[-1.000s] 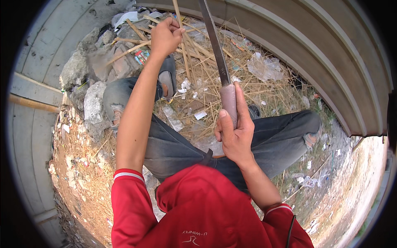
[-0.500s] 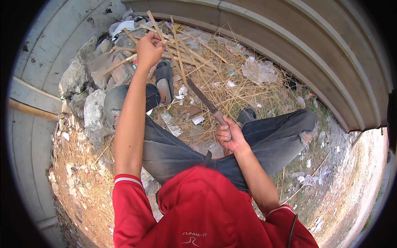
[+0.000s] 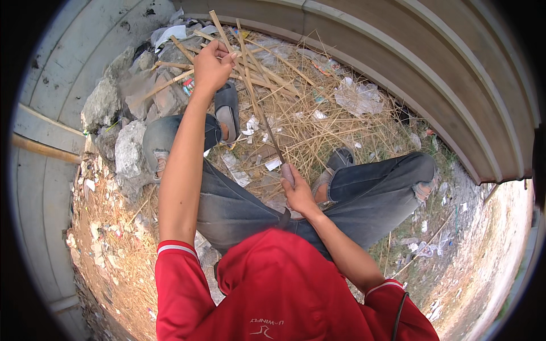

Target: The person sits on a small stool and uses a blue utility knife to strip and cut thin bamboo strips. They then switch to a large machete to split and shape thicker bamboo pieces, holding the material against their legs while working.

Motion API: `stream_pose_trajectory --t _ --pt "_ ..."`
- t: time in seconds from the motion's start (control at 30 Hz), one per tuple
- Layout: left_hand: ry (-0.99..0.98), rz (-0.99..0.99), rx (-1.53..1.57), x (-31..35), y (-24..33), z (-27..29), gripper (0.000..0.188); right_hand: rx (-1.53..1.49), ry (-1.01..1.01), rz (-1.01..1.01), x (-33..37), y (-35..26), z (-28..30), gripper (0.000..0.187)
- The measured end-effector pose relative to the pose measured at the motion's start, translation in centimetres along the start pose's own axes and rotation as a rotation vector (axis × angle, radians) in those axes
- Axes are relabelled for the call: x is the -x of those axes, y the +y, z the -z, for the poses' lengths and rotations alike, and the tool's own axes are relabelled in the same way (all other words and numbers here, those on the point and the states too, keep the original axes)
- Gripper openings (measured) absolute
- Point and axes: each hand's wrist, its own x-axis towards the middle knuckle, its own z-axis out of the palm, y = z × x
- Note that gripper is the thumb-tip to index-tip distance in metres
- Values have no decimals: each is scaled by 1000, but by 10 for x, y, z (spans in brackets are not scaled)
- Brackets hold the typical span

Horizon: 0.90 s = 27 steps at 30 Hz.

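Observation:
My left hand (image 3: pixel 214 65) is closed around a thin bamboo strip (image 3: pixel 219 24) in its fingers, held out far to the left. The strip slants down to the right. In my right hand (image 3: pixel 299 196), closed round its wooden handle, is a long dark-bladed knife (image 3: pixel 273 138). The blade is turned nearly edge-on and points up and left, its tip by the strip's lower end; I cannot tell whether they touch. Beyond my left hand, several more bamboo strips (image 3: pixel 278 83) lie crossed on the ground.
Rough broken stones (image 3: pixel 132 149) lie on the left beside a grey panel wall (image 3: pixel 62 74). A ribbed metal sheet (image 3: pixel 398 51) curves along the far right. Straw (image 3: pixel 307 131), paper scraps and a clear plastic sheet (image 3: pixel 358 98) litter the ground. My bent legs (image 3: pixel 369 182) flank the work area.
The knife has swung left and turned edge-on, with my right hand moving left and slightly nearer. My left hand has shifted slightly right, along with the bamboo strip.

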Motion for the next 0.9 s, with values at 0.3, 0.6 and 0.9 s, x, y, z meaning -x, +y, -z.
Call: stream_pose_trajectory --t 0.3,0.6,0.9 --pt "76 -124 -175 -6 -13 -6 14 -1164 -177 -413 12 -130 79 62" --pt "70 -80 -98 -11 -21 -13 18 -73 -50 -65 2 28 -6 57" --pt "73 -72 -33 -2 -14 -4 17 -1668 -96 -871 -44 -35 70 40"
